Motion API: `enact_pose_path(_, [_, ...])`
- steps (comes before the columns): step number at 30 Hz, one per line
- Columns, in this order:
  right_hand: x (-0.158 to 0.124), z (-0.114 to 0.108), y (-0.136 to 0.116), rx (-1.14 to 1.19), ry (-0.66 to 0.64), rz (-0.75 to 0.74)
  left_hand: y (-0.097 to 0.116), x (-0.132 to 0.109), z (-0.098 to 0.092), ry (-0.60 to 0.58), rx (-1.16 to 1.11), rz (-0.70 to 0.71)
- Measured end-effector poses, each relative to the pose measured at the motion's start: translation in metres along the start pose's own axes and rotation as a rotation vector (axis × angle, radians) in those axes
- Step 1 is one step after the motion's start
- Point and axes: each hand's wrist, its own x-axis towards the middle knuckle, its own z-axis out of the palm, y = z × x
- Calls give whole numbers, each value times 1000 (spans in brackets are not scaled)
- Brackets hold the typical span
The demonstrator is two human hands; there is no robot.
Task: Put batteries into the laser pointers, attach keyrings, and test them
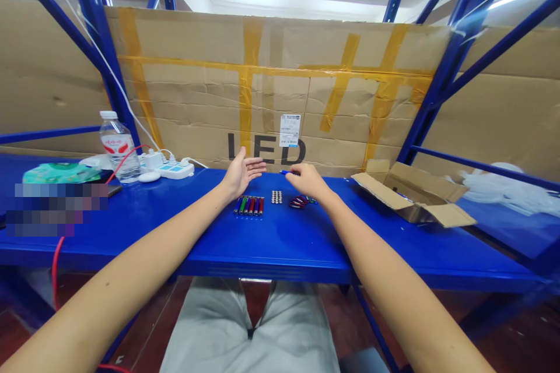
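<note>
My left hand (243, 175) is open above the blue table, palm turned inward and fingers stretched out, with nothing in it. Just below it lies a row of slim metal tubes (249, 206) in blue, green, red and purple, side by side. My right hand (306, 179) is closed, and a slim blue tube (285, 172) sticks out from its fingertips to the left. Between the hands sit small round silvery pieces (276, 197), laid out in a tight grid; they look like button cells. Under my right hand is a small pile of red and dark carabiner-like loops (299, 202), partly hidden by it.
An opened cardboard box (406, 192) stands on the right of the table (280, 245). At left are a water bottle (117, 145), a white power strip (175, 170) with cables, and a green packet (61, 173). A large cardboard sheet (196, 93) walls off the back between blue posts.
</note>
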Motion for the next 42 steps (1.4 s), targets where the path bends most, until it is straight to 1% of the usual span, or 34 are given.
enact_pose_path(2, [-1, 2, 3, -50, -57, -20, -3, 1, -1, 53, 151, 54])
enact_pose_path(3, [-1, 3, 5, -51, -72, -41, -4, 0, -1, 88, 278, 105])
enact_pose_path(5, [-1, 6, 7, -7, -98, -104, -7, -3, 0, 116, 601, 270])
enact_pose_path(7, [-2, 8, 9, 51, -139, -171, -9, -7, 3, 57, 893, 459])
enact_pose_path(8, [-1, 10, 10, 74, -161, -196, -10, -9, 4, 10, 982, 524])
enact_pose_path(10, [-1, 12, 10, 106, -196, -226, -11, -13, 7, -67, 1069, 582])
enact_pose_path(13, [-1, 15, 10, 139, -203, -232, -10, -14, 7, -116, 1082, 575])
enact_pose_path(19, [2, 21, 16, 199, -171, -194, -11, -12, 2, -211, 1007, 529])
enact_pose_path(22, [3, 24, 21, 224, -181, -189, -13, -9, 3, -222, 970, 516])
enact_pose_path(24, [5, 26, 23, 218, -163, -174, -14, -4, 3, -221, 965, 514])
enact_pose_path(27, [7, 28, 28, 174, -127, -97, -17, 7, 2, -222, 994, 512])
enact_pose_path(31, [10, 30, 37, 103, -169, -16, -26, 21, 1, -207, 1045, 475])
enact_pose_path(35, [13, 37, 43, 3, -198, -28, -34, 31, -1, -217, 1079, 384])
enact_pose_path(38, [14, 42, 42, -64, -245, -59, -40, 37, -6, -227, 1083, 326])
enact_pose_path(42, [14, 47, 40, -128, -286, -61, -44, 41, -12, -246, 1089, 274])
